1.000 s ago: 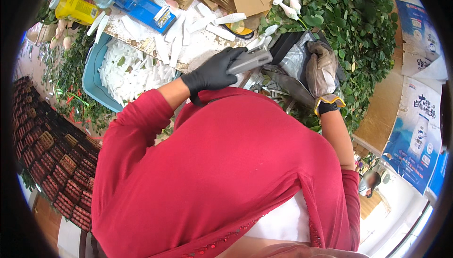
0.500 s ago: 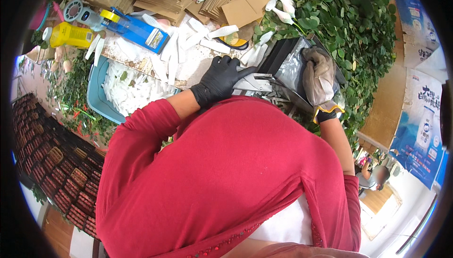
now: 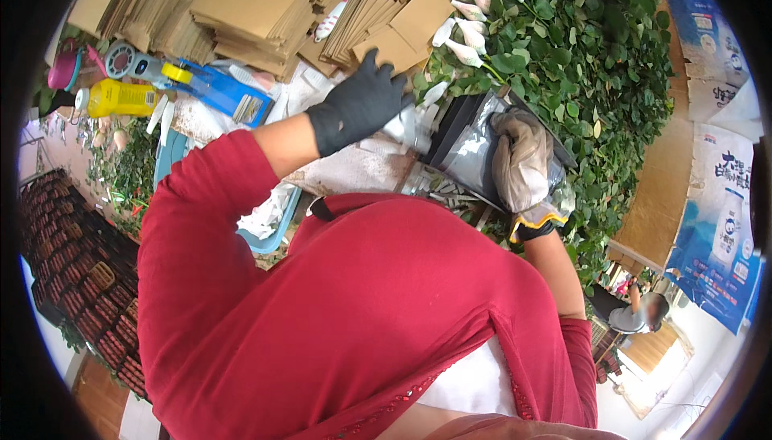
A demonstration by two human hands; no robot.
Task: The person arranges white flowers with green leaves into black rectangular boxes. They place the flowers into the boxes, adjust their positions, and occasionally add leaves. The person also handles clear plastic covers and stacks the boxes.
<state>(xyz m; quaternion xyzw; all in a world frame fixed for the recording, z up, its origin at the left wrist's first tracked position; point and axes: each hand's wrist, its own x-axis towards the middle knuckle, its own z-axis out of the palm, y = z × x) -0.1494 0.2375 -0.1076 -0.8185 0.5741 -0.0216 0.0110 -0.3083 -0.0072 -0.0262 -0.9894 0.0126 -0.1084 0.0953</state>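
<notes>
My left hand (image 3: 362, 106), in a black glove, is raised over the table with its fingers apart. Beside its thumb is a blurred white thing (image 3: 408, 129); whether the hand touches it I cannot tell. A loose beige work glove with a yellow-edged cuff covers my right hand (image 3: 521, 166), a black cuff showing beneath. Its fingers are bunched together against a black box-like holder (image 3: 462, 130) with clear plastic; anything in their grip is hidden. Pink-white rose buds in white sleeves (image 3: 470, 34) lie beyond the holder, on leafy stems (image 3: 579, 78).
Brown cardboard sheets (image 3: 249, 6) are stacked at the back. On the left are a blue tape dispenser (image 3: 221, 94), a yellow bottle (image 3: 125, 98) and a blue tub (image 3: 281, 235) with white pieces. Another person (image 3: 635, 315) is in the background at right.
My left hand has lifted away from the holder, up and to the left, and its fingers have spread. My right hand has shifted slightly left and nearer. The view has shifted too.
</notes>
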